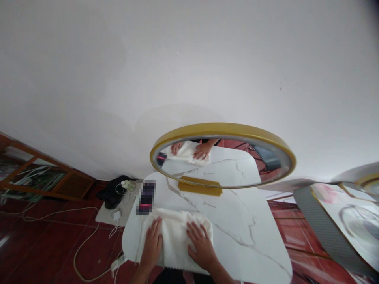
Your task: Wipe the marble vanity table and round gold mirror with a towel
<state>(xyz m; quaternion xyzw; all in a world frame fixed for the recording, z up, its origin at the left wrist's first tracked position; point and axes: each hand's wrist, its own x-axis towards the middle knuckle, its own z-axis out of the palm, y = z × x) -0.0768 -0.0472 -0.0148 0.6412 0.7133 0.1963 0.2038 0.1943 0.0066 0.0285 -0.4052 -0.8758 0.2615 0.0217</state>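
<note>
A white fluffy cloth [176, 236] lies spread on the near left part of a white marble-patterned table [237, 236]. My left hand [153, 240] rests flat on the cloth's left side, its fingers stretched out and pointing away from me. On the right side, my right hand [200, 243] lies palm down on the same cloth with its fingers spread. Neither hand grips anything. Just beyond my left hand is a dark, pixelated phone-like object [146, 197], close to the cloth's far left corner.
A round gold-framed mirror [222, 128] on a gold base [199, 186] stands at the table's back, reflecting both hands. Left of the table, a low stand [105, 213] bears a black bag [114, 191] and cables. A power strip [118, 262] hangs beside the table. Another table [352, 228] stands right.
</note>
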